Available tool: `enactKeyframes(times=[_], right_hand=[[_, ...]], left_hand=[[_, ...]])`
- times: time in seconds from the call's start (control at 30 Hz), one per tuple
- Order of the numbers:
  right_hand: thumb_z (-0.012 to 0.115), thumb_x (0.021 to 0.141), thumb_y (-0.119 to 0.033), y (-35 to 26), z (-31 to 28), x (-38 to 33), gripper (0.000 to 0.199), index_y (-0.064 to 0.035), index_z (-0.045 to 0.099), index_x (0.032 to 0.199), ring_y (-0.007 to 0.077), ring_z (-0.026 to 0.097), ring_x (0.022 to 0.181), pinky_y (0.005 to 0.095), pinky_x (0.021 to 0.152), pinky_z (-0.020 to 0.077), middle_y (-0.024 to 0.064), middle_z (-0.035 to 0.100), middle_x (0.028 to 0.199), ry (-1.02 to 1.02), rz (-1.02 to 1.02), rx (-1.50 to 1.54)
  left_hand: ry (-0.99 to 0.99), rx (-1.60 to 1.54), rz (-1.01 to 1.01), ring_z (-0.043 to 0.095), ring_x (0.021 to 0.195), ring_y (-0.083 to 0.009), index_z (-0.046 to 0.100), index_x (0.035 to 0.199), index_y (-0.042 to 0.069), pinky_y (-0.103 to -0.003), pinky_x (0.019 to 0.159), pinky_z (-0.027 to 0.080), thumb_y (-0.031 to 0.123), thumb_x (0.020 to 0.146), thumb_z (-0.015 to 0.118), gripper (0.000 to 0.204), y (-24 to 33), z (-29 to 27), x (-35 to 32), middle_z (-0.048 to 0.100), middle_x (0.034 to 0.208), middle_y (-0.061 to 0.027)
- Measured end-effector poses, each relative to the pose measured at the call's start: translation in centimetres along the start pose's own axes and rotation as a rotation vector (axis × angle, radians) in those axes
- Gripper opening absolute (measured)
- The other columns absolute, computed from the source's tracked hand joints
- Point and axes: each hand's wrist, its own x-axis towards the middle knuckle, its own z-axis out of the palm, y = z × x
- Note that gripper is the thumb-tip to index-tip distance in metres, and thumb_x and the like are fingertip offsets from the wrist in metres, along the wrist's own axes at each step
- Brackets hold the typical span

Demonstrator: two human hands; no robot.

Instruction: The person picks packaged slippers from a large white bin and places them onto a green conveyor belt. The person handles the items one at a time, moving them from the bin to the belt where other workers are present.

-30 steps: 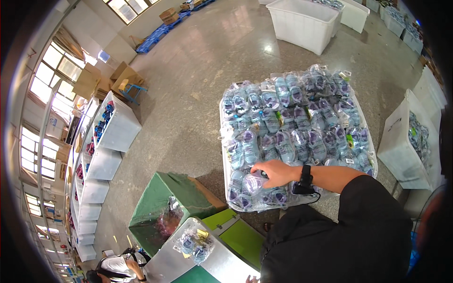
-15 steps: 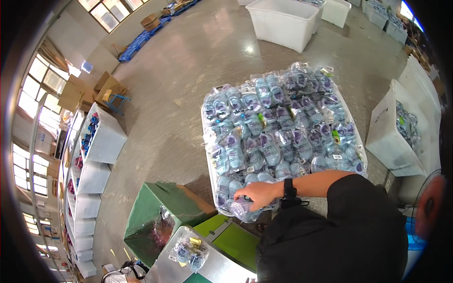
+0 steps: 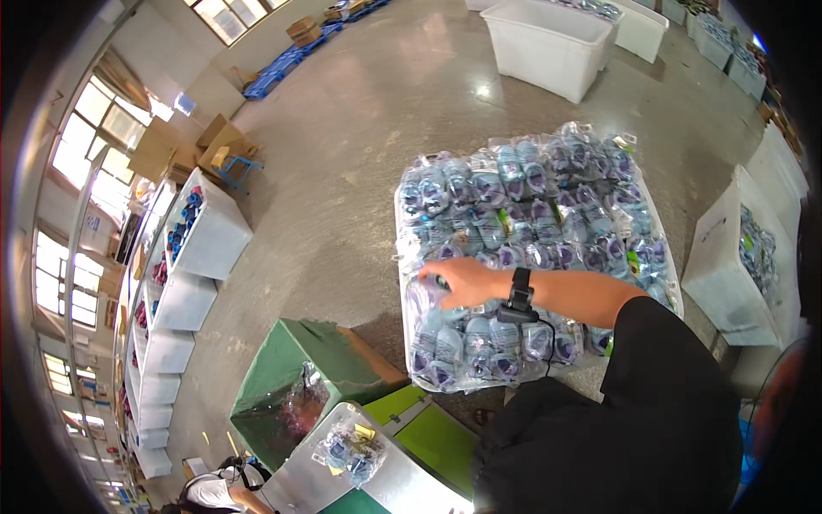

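Landmark: the big white tray heaped with clear bags of blue and purple items is what every place below is measured from.
Metal table: nearest you, below the tray's near-left corner, a shiny table carries one small bag of blue items.
Green bin: just left of that corner, an open green bin has a clear bag lying inside it.
Your right hand: your right hand reaches across the tray's near-left part, a black wrist device on the arm.
Fingers: your fingers curl down onto a clear bag at the tray's left edge; you cannot tell whether they have closed on it.
Your left hand: out of view.
Bagged stock: the heap fills the tray from near edge to far edge.
Right of tray: a white bin holds more bags.
Beyond tray: large empty-looking white tub on the floor.
Far left of tray: a row of white bins along the windows.
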Motion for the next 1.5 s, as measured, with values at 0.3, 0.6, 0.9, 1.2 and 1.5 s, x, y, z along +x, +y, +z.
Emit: enactKeyframes(times=[0.3,0.6,0.9,1.2,1.5], right_hand=[[0.076,0.082,-0.012,6.4,3.2,7.7,0.077,-0.0080,0.043,0.151,0.0396,0.059,0.115,0.0501,0.093,0.0483,0.0194,0.056,0.130,0.250,0.038,-0.612],[0.062,0.088,-0.006,12.4,9.9,6.9,0.074,-0.0073,0.036,0.157,0.0370,0.054,0.120,0.0509,0.099,0.0406,0.0190,0.048,0.136,0.036,0.129,-0.654],[0.068,0.090,-0.014,12.9,9.3,9.7,0.054,-0.0084,0.054,0.142,0.0357,0.065,0.099,0.0493,0.079,0.0511,0.0149,0.061,0.109,0.133,0.140,-0.617],[0.079,0.083,-0.035,13.7,5.2,9.3,0.057,-0.0076,0.060,0.129,0.0389,0.059,0.116,0.0493,0.094,0.0490,0.0175,0.062,0.112,0.437,0.053,-0.507],[0.082,0.077,-0.044,18.0,2.9,8.6,0.067,0.0013,0.061,0.122,0.0406,0.069,0.097,0.0476,0.079,0.0538,0.0255,0.070,0.113,0.296,0.701,-0.149]], left_hand=[[0.041,-0.054,-0.060,0.067,0.097,-0.0209,0.051,0.146,0.004,-0.033,0.074,0.054,0.034,0.106,0.057,0.051,-0.9,0.9,-1.6,0.071,0.117,-0.0155],[0.085,-0.099,-0.131,0.067,0.100,-0.0211,0.051,0.146,0.004,-0.034,0.076,0.054,0.035,0.106,0.057,0.051,-2.1,1.5,-3.7,0.070,0.119,-0.0155],[0.099,-0.123,-0.176,0.066,0.102,-0.0214,0.052,0.146,0.003,-0.035,0.077,0.054,0.036,0.106,0.056,0.052,-2.3,1.7,-4.9,0.070,0.120,-0.0154],[0.114,-0.132,-0.211,0.066,0.105,-0.0216,0.052,0.145,0.003,-0.036,0.079,0.054,0.037,0.106,0.056,0.052,-2.5,1.3,-6.2,0.070,0.122,-0.0154],[0.123,-0.133,-0.227,0.065,0.108,-0.0219,0.052,0.145,0.002,-0.036,0.081,0.054,0.038,0.106,0.056,0.053,-2.6,1.0,-7.4,0.069,0.124,-0.0154]])
